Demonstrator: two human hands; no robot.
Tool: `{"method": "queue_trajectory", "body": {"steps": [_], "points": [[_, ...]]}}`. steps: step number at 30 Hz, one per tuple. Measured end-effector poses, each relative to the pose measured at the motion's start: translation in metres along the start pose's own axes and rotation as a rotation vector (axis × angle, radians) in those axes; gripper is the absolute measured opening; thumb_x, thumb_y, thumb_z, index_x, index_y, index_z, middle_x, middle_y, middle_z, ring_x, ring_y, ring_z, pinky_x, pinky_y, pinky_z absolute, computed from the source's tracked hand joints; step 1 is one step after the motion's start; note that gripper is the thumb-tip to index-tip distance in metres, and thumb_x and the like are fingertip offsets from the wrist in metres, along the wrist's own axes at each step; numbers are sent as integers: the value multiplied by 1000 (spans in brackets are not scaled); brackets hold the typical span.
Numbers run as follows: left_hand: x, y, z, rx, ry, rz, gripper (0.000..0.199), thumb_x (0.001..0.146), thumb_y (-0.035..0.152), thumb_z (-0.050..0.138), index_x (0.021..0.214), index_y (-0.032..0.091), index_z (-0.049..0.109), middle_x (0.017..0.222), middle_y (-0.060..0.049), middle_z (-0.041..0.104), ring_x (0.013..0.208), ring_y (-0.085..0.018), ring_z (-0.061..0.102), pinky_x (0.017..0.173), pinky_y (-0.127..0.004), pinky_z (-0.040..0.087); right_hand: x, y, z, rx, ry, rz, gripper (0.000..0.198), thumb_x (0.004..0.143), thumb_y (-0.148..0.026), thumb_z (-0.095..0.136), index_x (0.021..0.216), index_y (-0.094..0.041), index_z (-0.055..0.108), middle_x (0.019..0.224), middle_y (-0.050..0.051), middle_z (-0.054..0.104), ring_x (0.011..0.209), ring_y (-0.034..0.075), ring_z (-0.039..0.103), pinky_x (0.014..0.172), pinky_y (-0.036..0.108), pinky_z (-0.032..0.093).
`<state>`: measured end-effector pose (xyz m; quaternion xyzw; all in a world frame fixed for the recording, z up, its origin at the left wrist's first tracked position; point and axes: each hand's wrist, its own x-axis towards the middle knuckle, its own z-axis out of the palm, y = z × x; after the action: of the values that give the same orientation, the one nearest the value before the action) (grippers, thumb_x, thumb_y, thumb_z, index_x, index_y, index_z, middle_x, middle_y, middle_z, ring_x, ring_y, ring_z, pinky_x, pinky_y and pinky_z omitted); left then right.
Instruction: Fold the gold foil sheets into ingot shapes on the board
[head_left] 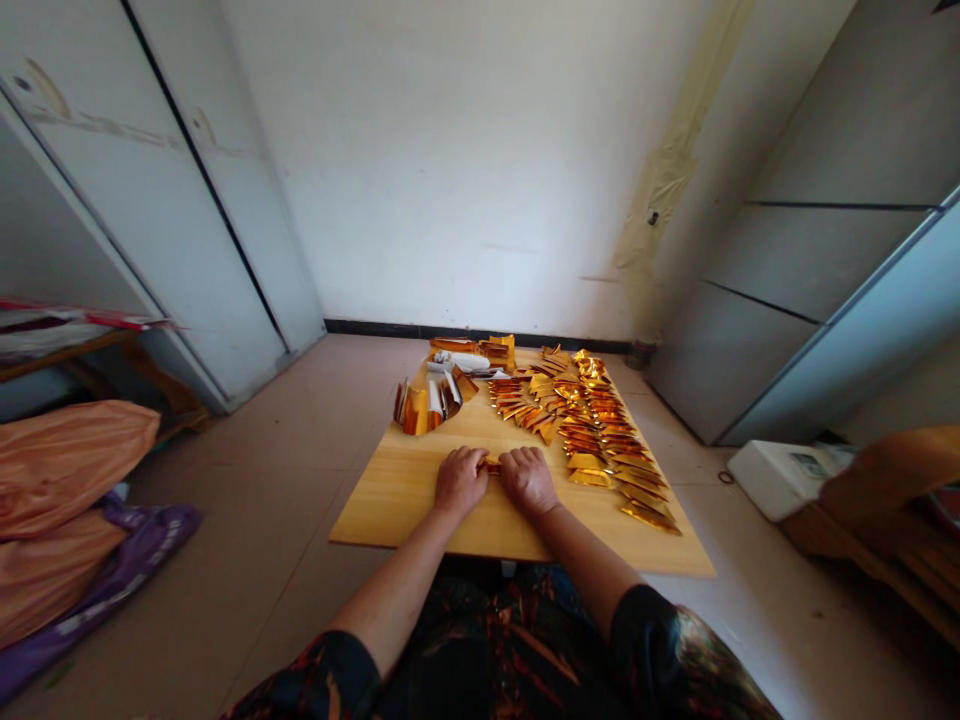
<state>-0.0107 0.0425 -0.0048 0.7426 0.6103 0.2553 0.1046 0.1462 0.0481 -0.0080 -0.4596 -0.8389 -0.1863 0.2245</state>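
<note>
A small piece of gold foil paper [493,465] lies between my hands over the near middle of the wooden board. My left hand [460,480] has its fingers closed on the left end of the piece. On the other end, my right hand [529,480] is closed too, with curled fingers that cover part of it. Rows of folded gold foil pieces [611,430] fan out to the right of my right hand. Beyond my left hand sit curled gold and white sheets [427,403].
The wooden tabletop [375,510] stands near a white wall [465,180]. Grey cabinets [217,200] rise at left, a fridge [795,260] at right. Orange and purple bags [75,480] lie at the left; a white foam box [780,475] and wooden furniture [885,490] are at the right.
</note>
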Motion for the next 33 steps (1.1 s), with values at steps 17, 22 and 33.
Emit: {"method": "queue_trajectory", "body": {"steps": [17,22,33], "points": [[0,5,-4,45,-41,6,14,83,19,54,89,20,66,90,-5,64,91,-18,55,83,-28,40,3,-1,-3,24,-103,-18,16,91,-23,51,81,-21,63,74,2,59,74,16,47,74,32,24],[-1,6,-4,36,-48,52,13,80,18,56,89,20,65,89,-4,65,89,-18,56,81,-28,40,2,2,-1,39,-127,-47,15,91,-24,52,85,-22,65,76,3,59,77,16,46,77,33,25],[1,13,-5,12,-79,-56,20,77,14,56,94,23,63,93,-1,69,93,-17,59,83,-28,39,1,1,-4,32,-91,-48,22,94,-21,46,80,-21,63,74,1,59,75,16,45,82,34,24]]}}
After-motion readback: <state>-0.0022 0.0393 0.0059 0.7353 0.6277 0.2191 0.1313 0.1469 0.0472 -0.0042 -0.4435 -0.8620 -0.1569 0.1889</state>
